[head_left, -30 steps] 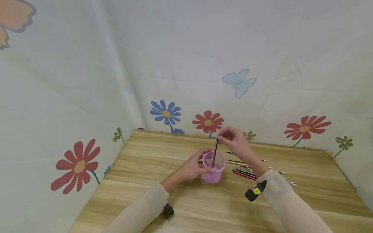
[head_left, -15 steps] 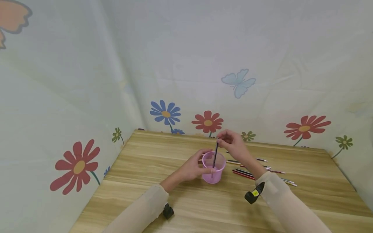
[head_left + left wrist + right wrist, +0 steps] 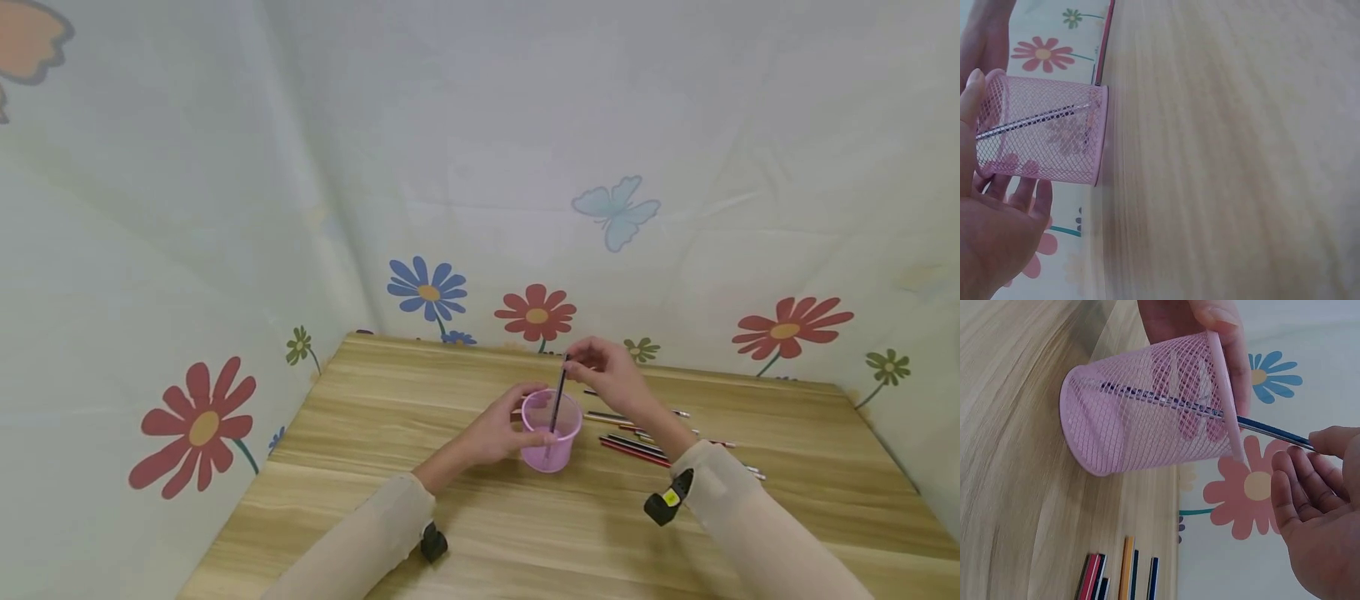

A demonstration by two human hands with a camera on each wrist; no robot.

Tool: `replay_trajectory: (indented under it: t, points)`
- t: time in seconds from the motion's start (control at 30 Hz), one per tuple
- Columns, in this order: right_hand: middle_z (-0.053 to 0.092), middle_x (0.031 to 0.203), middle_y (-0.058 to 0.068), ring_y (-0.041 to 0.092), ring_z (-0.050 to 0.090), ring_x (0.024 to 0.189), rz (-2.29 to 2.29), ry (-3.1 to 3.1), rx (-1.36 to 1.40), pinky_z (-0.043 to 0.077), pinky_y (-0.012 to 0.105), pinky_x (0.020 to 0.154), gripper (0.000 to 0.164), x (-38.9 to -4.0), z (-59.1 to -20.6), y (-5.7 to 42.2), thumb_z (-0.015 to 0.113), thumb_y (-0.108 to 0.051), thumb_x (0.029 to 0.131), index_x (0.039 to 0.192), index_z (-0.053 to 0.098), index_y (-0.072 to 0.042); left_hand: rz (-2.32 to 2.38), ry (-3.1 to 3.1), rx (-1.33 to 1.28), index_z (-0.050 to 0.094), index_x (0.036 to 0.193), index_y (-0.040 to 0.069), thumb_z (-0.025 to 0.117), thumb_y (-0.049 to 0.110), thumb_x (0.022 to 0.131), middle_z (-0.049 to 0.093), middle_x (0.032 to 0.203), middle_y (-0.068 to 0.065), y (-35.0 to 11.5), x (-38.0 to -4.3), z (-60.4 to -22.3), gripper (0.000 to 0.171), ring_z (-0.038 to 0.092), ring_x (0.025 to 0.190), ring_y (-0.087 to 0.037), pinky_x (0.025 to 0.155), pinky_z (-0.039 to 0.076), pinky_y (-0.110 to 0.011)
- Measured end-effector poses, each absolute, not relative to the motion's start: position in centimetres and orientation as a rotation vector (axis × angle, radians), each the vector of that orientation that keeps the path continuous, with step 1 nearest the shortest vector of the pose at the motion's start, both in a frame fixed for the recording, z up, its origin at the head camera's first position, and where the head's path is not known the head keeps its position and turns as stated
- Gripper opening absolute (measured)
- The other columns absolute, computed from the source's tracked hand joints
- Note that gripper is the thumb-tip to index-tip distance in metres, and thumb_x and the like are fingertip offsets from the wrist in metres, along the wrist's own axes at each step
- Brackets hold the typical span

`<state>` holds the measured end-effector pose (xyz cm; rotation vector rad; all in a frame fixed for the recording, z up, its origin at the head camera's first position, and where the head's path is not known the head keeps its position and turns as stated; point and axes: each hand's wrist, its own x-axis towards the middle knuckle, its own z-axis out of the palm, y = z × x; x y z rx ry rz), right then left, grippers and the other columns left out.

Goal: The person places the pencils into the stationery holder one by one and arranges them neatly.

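Note:
A pink mesh pencil cup [image 3: 546, 460] stands on the wooden table, with my left hand [image 3: 491, 429] curled round its left side, thumb along the front near the rim. Over the cup, my right hand [image 3: 606, 375] pinches a dark pencil [image 3: 561, 387] by its upper end between thumb and fingertips. The pencil slants down through the mouth. In the right wrist view the mesh cup [image 3: 1141, 440] shows the pencil's lower part inside, reaching near the base, while the dark shaft [image 3: 1272, 429] leads up to my thumb.
Several loose pencils [image 3: 633, 447], red, black and yellow among them, lie on the table [image 3: 480, 517] right of the cup, partly hidden by my right forearm. A flower-printed cloth [image 3: 480, 167] rises behind the table and along its left side.
My right hand has come down slightly and shifted a little right, the pencil sinking a bit and tilting with it. The left hand and the cup have stayed in place.

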<state>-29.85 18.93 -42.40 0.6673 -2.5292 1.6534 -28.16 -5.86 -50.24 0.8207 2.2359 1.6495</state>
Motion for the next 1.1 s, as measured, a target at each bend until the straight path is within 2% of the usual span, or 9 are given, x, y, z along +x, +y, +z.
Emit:
replay_trajectory:
  t: [0.3,0.57,0.8,1.1]
  points:
    - [0.072,0.116,0.024,0.035,0.073,0.103,1.615,-2.592,0.693,0.063,0.040,0.088,0.026,-29.4,-42.9,20.6,0.069,-0.010,0.104,0.125,0.066,0.006,1.664,2.248,0.824,0.040,0.160,0.012,0.086,0.028,0.092,0.050,0.155,-0.004,-5.9,-28.1,-50.4,0.083,0.054,0.140,-0.037,0.112,0.049,-0.043]
    - [0.076,0.107,0.011,0.022,0.071,0.095,1.375,-2.700,0.699,0.061,0.028,0.078,0.017,-28.6,-44.6,22.6,0.071,-0.013,0.103,0.115,0.073,-0.001,1.667,2.259,0.808,0.042,0.159,0.016,0.087,0.029,0.091,0.050,0.155,-0.003,-5.7,-28.1,-50.5,0.082,0.054,0.139,-0.036,0.112,0.050,-0.044]
    - [0.075,0.098,0.005,0.016,0.069,0.091,1.250,-2.770,0.764,0.061,0.030,0.078,0.013,-27.4,-48.0,24.7,0.073,-0.008,0.100,0.110,0.075,0.001,1.655,2.260,0.790,0.044,0.158,0.020,0.087,0.028,0.091,0.051,0.156,-0.006,-5.6,-28.0,-50.6,0.080,0.055,0.139,-0.035,0.112,0.049,-0.045]
    - [0.069,0.098,0.000,0.007,0.064,0.087,0.974,-2.794,0.774,0.058,0.027,0.074,0.008,-25.2,-49.6,26.6,0.079,-0.007,0.095,0.104,0.078,-0.005,1.594,2.330,0.782,0.044,0.158,0.025,0.087,0.037,0.090,0.051,0.155,-0.001,-5.8,-28.0,-50.2,0.082,0.057,0.136,-0.029,0.110,0.051,-0.043]
